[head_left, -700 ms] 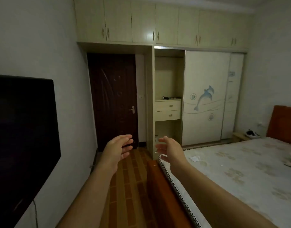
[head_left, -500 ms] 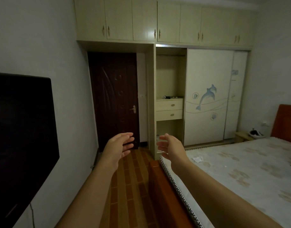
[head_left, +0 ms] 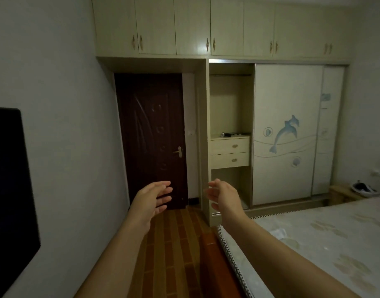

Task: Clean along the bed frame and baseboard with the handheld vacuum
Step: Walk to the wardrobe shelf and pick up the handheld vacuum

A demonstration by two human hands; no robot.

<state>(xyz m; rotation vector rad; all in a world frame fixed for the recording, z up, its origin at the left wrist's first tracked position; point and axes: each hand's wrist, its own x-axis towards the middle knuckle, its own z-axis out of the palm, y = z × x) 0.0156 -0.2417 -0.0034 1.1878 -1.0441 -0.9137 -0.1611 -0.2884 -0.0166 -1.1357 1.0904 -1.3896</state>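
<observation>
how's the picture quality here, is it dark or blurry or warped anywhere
Head view: dim, greenish light, brightest on the wardrobe niche; the television is a featureless black; wide-angle bending tilts the walls; both open hands, left hand and right hand, look slightly soft.

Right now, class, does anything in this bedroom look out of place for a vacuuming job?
Yes: both hands are empty. The left hand and right hand are held open in the air above the floor, and no handheld vacuum shows anywhere. A crumpled white scrap lies on the bed.
</observation>
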